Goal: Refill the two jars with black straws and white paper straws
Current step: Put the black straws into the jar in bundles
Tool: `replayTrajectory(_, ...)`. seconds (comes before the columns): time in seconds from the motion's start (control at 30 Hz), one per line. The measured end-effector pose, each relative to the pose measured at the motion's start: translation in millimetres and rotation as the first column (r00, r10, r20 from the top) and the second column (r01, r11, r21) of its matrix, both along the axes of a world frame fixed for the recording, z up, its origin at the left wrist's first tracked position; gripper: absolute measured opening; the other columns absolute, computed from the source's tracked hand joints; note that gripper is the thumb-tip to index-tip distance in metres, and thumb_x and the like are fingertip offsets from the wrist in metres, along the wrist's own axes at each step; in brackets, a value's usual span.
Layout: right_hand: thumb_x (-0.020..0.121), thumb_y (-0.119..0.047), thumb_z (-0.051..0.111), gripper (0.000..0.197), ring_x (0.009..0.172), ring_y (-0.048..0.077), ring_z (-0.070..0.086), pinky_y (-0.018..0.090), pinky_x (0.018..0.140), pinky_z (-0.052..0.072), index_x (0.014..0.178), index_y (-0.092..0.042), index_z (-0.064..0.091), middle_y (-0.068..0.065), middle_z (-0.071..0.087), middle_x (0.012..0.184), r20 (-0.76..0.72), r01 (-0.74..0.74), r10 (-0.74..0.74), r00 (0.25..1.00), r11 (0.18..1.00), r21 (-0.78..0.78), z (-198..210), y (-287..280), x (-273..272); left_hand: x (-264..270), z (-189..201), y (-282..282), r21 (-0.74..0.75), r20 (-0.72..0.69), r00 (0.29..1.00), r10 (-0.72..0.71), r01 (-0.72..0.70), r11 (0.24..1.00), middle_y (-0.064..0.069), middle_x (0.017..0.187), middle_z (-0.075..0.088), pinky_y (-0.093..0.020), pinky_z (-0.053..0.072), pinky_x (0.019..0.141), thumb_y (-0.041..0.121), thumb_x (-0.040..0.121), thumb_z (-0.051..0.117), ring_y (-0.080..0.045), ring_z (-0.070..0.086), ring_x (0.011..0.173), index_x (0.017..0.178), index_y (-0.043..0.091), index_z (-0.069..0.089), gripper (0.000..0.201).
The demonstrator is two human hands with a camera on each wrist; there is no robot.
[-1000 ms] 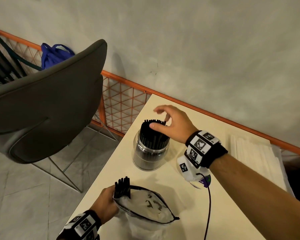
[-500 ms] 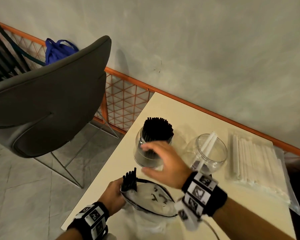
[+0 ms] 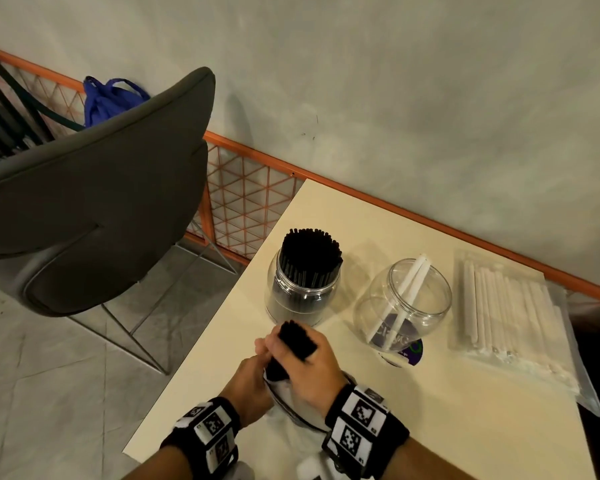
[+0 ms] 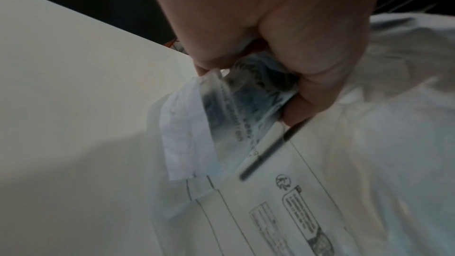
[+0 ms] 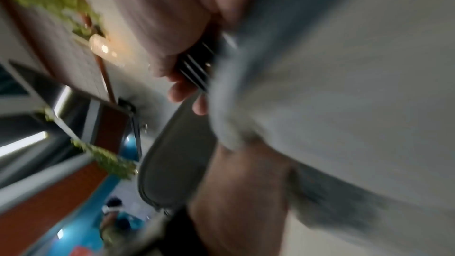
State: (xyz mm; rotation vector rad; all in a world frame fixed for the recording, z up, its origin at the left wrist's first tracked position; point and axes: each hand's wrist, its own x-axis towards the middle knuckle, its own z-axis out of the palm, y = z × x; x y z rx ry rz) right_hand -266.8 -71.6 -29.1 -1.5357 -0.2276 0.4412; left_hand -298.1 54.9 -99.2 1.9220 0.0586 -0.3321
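A clear jar (image 3: 302,292) packed with black straws (image 3: 309,258) stands on the cream table (image 3: 430,427). Right of it a second clear jar (image 3: 404,306) holds a few white paper straws (image 3: 411,289). At the near edge my right hand (image 3: 302,358) grips a bunch of black straws (image 3: 293,344) that pokes out of a white plastic bag (image 3: 281,400). My left hand (image 3: 248,386) pinches the bag's edge (image 4: 246,92) from the left. The right wrist view is blurred; dark straws (image 5: 197,67) show between my fingers.
A clear pack of white paper straws (image 3: 506,313) lies flat at the table's right. A grey chair (image 3: 94,209) stands left of the table, near an orange mesh fence (image 3: 243,202) along the wall. A blue bag (image 3: 111,98) sits behind the chair.
My right hand left the full jar, came back to the bag and closed round the black straws sticking out of it. The left hand kept its hold on the bag.
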Motion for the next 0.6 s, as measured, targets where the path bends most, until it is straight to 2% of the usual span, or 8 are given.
replayTrajectory(0.07, 0.090, -0.018, 0.069, 0.018, 0.072, 0.020, 0.066, 0.036, 0.080, 0.057, 0.092, -0.002, 0.059, 0.008, 0.066, 0.072, -0.004, 0.114, -0.114, 0.993, 0.988, 0.101, 24, 1, 4, -1, 0, -1, -0.026, -0.011, 1.000, -0.005, 0.005, 1.000, 0.016, 0.082, 0.069, -0.034, 0.054, 0.077, 0.022, 0.070, 0.060, -0.007, 0.062, 0.077, 0.092, 0.028, 0.064, 0.023)
replayTrajectory(0.17, 0.083, -0.017, 0.068, 0.022, 0.057, 0.016, 0.056, 0.023, 0.065, 0.053, 0.089, -0.001, 0.055, 0.009, 0.055, 0.065, 0.098, 0.260, -0.282, 0.954, 0.946, 0.196, 68, -10, 18, -2, 5, 1, 0.023, 0.016, 1.000, -0.014, 0.014, 1.000, 0.007, 0.080, 0.068, -0.026, 0.050, 0.069, 0.010, 0.073, 0.059, -0.010, 0.057, 0.072, 0.087, 0.032, 0.062, 0.026)
replayTrajectory(0.23, 0.082, -0.015, 0.072, 0.019, 0.055, 0.018, 0.053, 0.027, 0.065, 0.053, 0.081, -0.009, 0.054, 0.004, 0.053, 0.061, 0.196, 0.320, -0.369, 0.909, 0.917, 0.239, 94, -28, 30, -4, 3, 8, 0.048, 0.022, 1.000, 0.017, -0.018, 0.999, 0.004, 0.081, 0.068, -0.024, 0.050, 0.068, 0.001, 0.072, 0.055, -0.013, 0.060, 0.074, 0.085, 0.033, 0.061, 0.034)
replayTrajectory(0.33, 0.085, -0.001, 0.070, 0.025, 0.056, 0.019, 0.053, 0.033, 0.066, 0.052, 0.072, -0.015, 0.053, -0.003, 0.054, 0.060, 0.299, 0.387, -0.452, 0.840, 0.886, 0.254, 106, -61, 46, -5, -1, 23, 0.115, 0.037, 0.996, 0.077, -0.080, 0.990, 0.007, 0.085, 0.069, -0.030, 0.052, 0.071, -0.006, 0.064, 0.048, -0.018, 0.064, 0.081, 0.085, 0.032, 0.060, 0.045)
replayTrajectory(0.4, 0.083, 0.003, 0.072, 0.028, 0.060, 0.021, 0.052, 0.032, 0.066, 0.051, 0.070, -0.012, 0.052, 0.002, 0.054, 0.064, 0.297, 0.441, -0.494, 0.817, 0.868, 0.229, 90, -75, 53, -5, -4, 31, 0.170, 0.066, 0.992, 0.105, -0.114, 0.979, 0.013, 0.088, 0.068, -0.029, 0.052, 0.074, -0.010, 0.062, 0.049, -0.014, 0.064, 0.083, 0.086, 0.033, 0.059, 0.051)
replayTrajectory(0.5, 0.081, 0.000, 0.077, 0.028, 0.064, 0.016, 0.050, 0.023, 0.066, 0.047, 0.071, -0.002, 0.050, 0.008, 0.052, 0.069, 0.253, 0.508, -0.506, 0.824, 0.859, 0.062, 36, -83, 54, -7, -5, 35, 0.200, 0.062, 0.993, 0.098, -0.108, 0.974, 0.013, 0.087, 0.068, -0.028, 0.052, 0.073, -0.013, 0.058, 0.054, -0.014, 0.064, 0.084, 0.088, 0.031, 0.059, 0.053)
replayTrajectory(0.57, 0.079, 0.001, 0.078, 0.029, 0.061, 0.009, 0.051, 0.018, 0.065, 0.047, 0.069, -0.002, 0.051, 0.005, 0.053, 0.066, 0.189, 0.551, -0.535, 0.823, 0.834, -0.036, -6, -86, 51, -10, -4, 35, 0.200, 0.058, 0.994, 0.090, -0.100, 0.975, 0.012, 0.086, 0.068, -0.027, 0.052, 0.070, -0.015, 0.059, 0.054, -0.016, 0.064, 0.083, 0.088, 0.030, 0.059, 0.054)
replayTrajectory(0.6, 0.078, 0.001, 0.078, 0.029, 0.060, 0.008, 0.052, 0.020, 0.067, 0.047, 0.068, -0.005, 0.052, 0.003, 0.054, 0.066, 0.154, 0.569, -0.554, 0.818, 0.819, -0.073, -24, -87, 49, -12, -4, 35, 0.197, 0.065, 0.994, 0.091, -0.103, 0.975, 0.011, 0.085, 0.068, -0.027, 0.052, 0.069, -0.015, 0.060, 0.054, -0.017, 0.063, 0.082, 0.088, 0.030, 0.059, 0.053)
